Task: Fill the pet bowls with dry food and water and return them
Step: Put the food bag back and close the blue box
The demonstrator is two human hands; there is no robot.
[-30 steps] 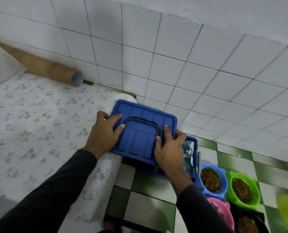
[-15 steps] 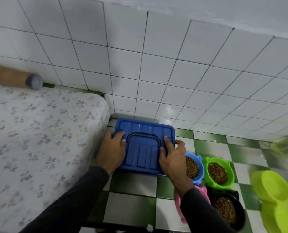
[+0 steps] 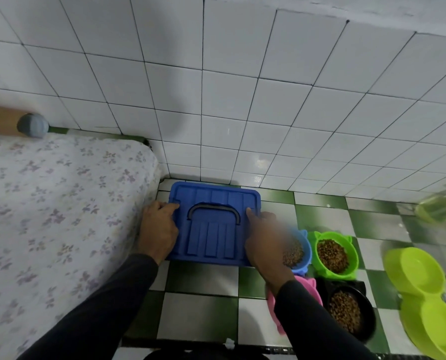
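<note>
A blue storage box with its lid on sits on the floor against the tiled wall. My left hand grips the lid's left edge with curled fingers. My right hand is blurred at the lid's right edge, its index finger stretched onto the lid. Right of the box stand a blue bowl, a green bowl and a black bowl, all holding brown dry food. A pink bowl is mostly hidden behind my right forearm. An empty lime double bowl lies at the far right.
A mattress with a flowered sheet fills the left, touching the box's left side. A brown roll with a grey cap lies along the wall behind it. White wall tiles rise behind the box; the floor is green and white checks.
The blue box came down from the mattress corner to the floor by the wall. My right hand has slid toward the lid's right edge and is now blurred.
</note>
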